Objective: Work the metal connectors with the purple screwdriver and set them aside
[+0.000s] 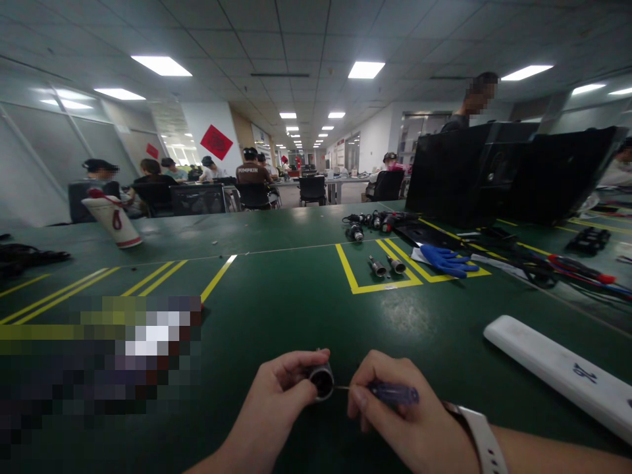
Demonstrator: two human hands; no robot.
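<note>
My left hand (281,395) is closed round a metal cylindrical connector shell (323,382), its round open end turned to the right. Between the fingers of my right hand (395,401) is a screwdriver (392,393) with a dark translucent handle. Its thin shaft points left and its tip is at the rim of the connector shell; I cannot tell whether it touches. Farther off, two similar metal connector pieces (396,265) lie inside a yellow taped box on the green table (276,296).
A blue glove (447,260) and tangled cables (538,266) lie at the right, before black computer cases (454,174). A long white bar (557,375) rests at far right. More connectors (355,230) sit behind the taped box. A white cup (116,220) stands at back left.
</note>
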